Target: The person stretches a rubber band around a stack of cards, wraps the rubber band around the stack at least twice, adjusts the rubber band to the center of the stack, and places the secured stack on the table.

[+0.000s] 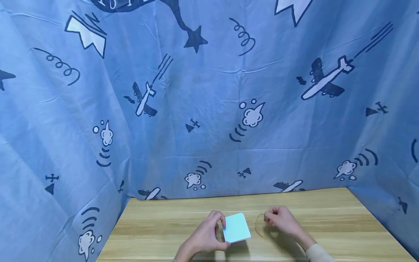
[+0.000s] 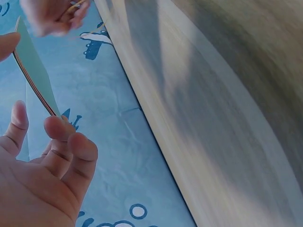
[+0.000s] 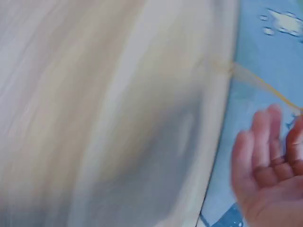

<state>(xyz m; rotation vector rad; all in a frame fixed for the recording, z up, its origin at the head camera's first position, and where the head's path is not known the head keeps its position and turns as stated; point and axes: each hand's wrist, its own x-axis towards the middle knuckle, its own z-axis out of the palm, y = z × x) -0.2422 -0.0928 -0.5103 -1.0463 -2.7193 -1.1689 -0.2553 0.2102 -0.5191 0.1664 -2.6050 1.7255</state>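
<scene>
My left hand (image 1: 206, 233) holds a light blue square stack of paper (image 1: 236, 228) at its left side, thumb on the near corner and fingers at the far one. Seen edge-on in the left wrist view, the stack (image 2: 35, 71) is thin, with several coloured layers along its edge. To the right, my right hand (image 1: 284, 221) pinches a thin yellowish rubber band (image 1: 256, 227), which hangs in a loose loop between hand and stack. The band (image 3: 277, 93) stretches out from the fingertips in the right wrist view, where the hand is blurred.
Below the hands lies a light wood-grain table (image 1: 163, 218), with shadows of both hands on it. A blue curtain (image 1: 209, 109) printed with planes, clouds and stars hangs along the back and both sides of the table.
</scene>
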